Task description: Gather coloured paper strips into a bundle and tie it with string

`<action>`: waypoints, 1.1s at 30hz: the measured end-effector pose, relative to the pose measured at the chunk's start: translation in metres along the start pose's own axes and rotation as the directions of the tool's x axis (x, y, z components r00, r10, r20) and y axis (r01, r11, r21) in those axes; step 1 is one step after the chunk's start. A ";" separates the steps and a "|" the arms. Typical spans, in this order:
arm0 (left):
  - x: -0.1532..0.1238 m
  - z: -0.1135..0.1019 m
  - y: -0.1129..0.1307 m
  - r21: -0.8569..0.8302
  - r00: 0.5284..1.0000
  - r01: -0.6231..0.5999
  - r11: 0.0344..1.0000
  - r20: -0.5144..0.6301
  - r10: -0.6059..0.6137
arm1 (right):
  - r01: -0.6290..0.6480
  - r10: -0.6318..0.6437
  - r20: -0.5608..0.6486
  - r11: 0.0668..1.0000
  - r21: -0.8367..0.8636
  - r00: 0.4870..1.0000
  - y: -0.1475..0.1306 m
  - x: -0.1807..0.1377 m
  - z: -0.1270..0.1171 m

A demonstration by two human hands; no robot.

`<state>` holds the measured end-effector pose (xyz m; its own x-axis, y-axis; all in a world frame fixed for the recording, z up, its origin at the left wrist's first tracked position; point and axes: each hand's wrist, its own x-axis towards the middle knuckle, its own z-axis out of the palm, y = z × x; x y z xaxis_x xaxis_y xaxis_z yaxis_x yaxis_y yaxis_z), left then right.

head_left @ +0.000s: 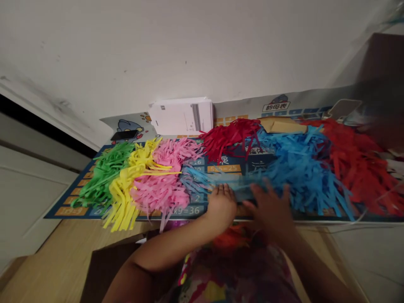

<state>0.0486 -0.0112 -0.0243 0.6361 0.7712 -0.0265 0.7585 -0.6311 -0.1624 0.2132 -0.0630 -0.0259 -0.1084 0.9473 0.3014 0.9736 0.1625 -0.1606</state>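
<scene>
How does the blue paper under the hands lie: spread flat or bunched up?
Spread flat, seemingly: the blue paper lies stretched along the mat, left hand and right hand resting on it; blur hides detail.

Both hands lay at the near edge of a printed number mat (72, 202). The left hand (222, 207) pressed its fingers on a blurred blue paper strip (232, 183), though its grip could not be made out. The right hand (272, 209) rested beside it, fingers spread. Heaps of green strips (105, 174), yellow strips (128, 189), pink strips (166, 176), blue strips (299, 168) and red strips (356, 164) covered the mat. A stack of white papers (183, 115) leaned against the wall (189, 46).
</scene>
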 end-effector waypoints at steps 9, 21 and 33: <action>0.004 -0.005 -0.006 -0.035 0.997 -0.007 0.999 -0.082 0.004 | -0.044 0.024 -0.272 0.997 -0.066 0.962 0.022 -0.006 -0.027; 0.013 -0.015 -0.071 -0.553 0.996 0.089 0.828 0.062 -0.066 | 0.119 -0.207 0.260 0.941 0.318 0.943 0.074 0.066 0.015; 0.050 -0.013 -0.068 -0.367 0.961 0.267 0.891 0.168 -0.219 | 0.066 -0.139 0.349 0.975 0.213 0.927 0.068 0.107 0.020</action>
<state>0.0306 0.0691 -0.0017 0.4213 0.8935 -0.1557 0.8979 -0.3866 0.2107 0.2642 0.0546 -0.0237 -0.3061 0.9516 -0.0266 0.8990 0.2798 -0.3368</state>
